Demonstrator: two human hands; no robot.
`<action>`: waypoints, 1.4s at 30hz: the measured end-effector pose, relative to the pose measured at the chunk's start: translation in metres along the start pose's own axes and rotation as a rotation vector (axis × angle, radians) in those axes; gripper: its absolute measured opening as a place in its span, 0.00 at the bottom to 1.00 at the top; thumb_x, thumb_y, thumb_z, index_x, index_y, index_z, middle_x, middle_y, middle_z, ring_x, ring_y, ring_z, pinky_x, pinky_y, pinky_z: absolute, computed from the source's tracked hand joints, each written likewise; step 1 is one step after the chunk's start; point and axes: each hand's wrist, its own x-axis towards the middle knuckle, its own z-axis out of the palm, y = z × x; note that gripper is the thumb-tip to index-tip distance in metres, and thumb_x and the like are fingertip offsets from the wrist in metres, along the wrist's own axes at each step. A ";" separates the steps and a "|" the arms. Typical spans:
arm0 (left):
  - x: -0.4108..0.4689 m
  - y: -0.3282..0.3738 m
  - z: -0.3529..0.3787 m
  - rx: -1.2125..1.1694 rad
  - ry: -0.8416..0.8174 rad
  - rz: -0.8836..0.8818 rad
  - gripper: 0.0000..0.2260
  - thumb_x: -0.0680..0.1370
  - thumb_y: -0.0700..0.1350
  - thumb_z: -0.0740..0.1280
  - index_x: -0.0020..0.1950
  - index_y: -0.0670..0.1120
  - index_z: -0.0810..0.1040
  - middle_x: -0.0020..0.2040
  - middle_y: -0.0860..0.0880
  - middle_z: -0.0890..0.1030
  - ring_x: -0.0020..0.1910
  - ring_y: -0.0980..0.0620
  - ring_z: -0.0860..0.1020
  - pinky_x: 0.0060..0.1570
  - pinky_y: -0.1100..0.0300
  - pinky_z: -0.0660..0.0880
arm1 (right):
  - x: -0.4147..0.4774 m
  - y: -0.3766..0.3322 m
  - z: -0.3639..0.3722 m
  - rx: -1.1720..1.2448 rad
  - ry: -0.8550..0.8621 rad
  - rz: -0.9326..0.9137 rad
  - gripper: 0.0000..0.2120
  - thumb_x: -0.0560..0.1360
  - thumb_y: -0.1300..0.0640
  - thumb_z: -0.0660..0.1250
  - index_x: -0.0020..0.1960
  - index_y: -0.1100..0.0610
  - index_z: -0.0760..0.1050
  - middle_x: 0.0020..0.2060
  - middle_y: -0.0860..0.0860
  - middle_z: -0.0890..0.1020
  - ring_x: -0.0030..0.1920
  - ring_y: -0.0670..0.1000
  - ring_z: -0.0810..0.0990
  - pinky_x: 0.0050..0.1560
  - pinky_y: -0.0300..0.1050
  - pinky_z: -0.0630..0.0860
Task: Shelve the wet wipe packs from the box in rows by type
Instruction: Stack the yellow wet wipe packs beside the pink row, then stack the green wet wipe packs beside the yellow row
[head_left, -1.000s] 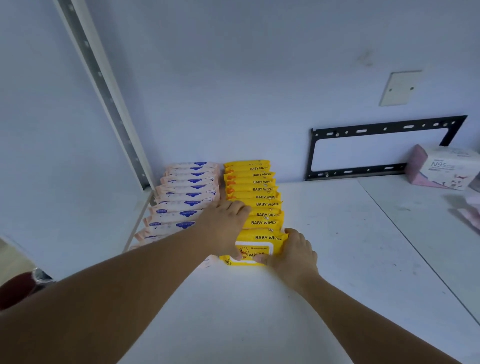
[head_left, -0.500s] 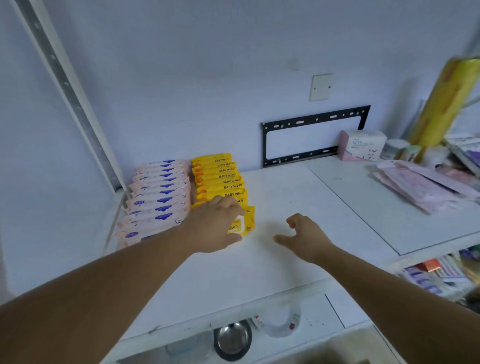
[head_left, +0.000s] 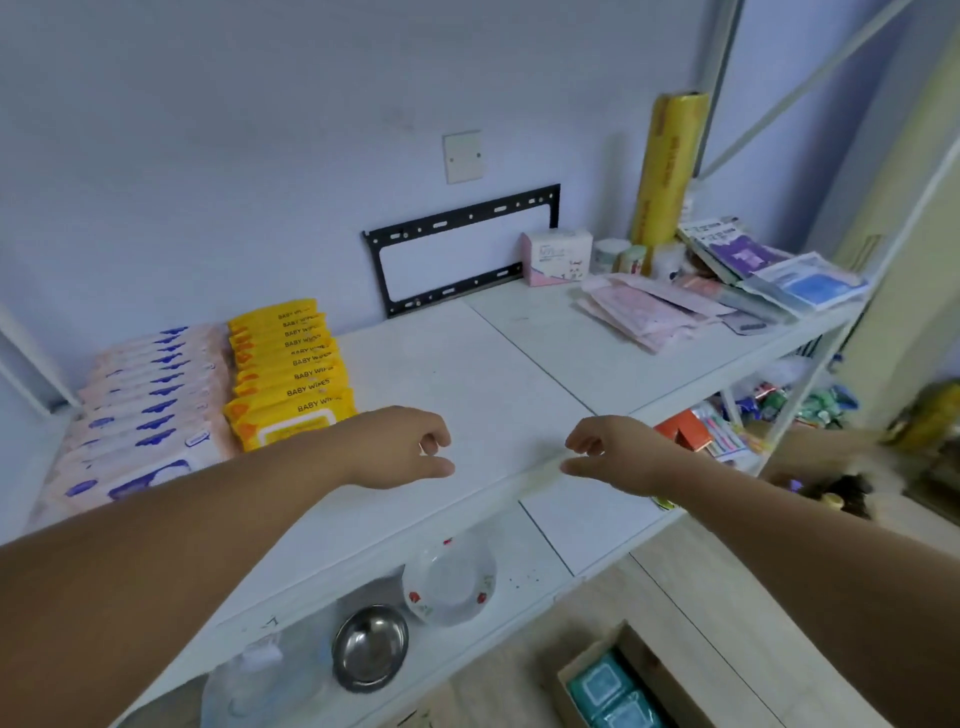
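Two rows, pink packs (head_left: 150, 395) beside yellow baby wipes (head_left: 291, 374), sorted by type on shelf (head_left: 467, 374) | left hand (head_left: 400, 447), right hand (head_left: 618, 454): fingers loosely curled, empty | teal packs (head_left: 605, 688) in box (head_left: 582, 662)

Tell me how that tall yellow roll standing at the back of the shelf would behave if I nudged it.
The yellow roll stands on end, tall and narrow, so a nudge near the top would probably tip it. Once down, its round shape would likely let it roll along the shelf. Its glossy wrap looks smooth, possibly slippery to grip.
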 end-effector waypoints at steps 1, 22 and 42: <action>0.010 0.018 0.004 -0.003 -0.018 0.012 0.19 0.77 0.63 0.67 0.64 0.55 0.76 0.55 0.60 0.77 0.55 0.57 0.76 0.59 0.57 0.75 | -0.007 0.015 -0.005 0.002 0.000 0.009 0.19 0.75 0.42 0.71 0.61 0.51 0.78 0.53 0.46 0.81 0.54 0.48 0.80 0.58 0.44 0.78; 0.129 0.244 0.239 -0.051 -0.600 -0.002 0.17 0.78 0.62 0.65 0.63 0.56 0.75 0.61 0.57 0.80 0.56 0.57 0.77 0.59 0.56 0.74 | -0.115 0.348 0.076 0.095 -0.486 0.353 0.18 0.75 0.44 0.72 0.58 0.55 0.81 0.52 0.47 0.78 0.57 0.52 0.79 0.60 0.46 0.75; 0.250 0.198 0.598 -0.264 -0.867 -0.156 0.08 0.77 0.57 0.69 0.50 0.54 0.80 0.48 0.56 0.81 0.49 0.55 0.79 0.52 0.55 0.77 | -0.080 0.509 0.393 0.348 -0.571 0.813 0.13 0.74 0.48 0.70 0.37 0.55 0.74 0.36 0.51 0.77 0.37 0.52 0.76 0.37 0.43 0.73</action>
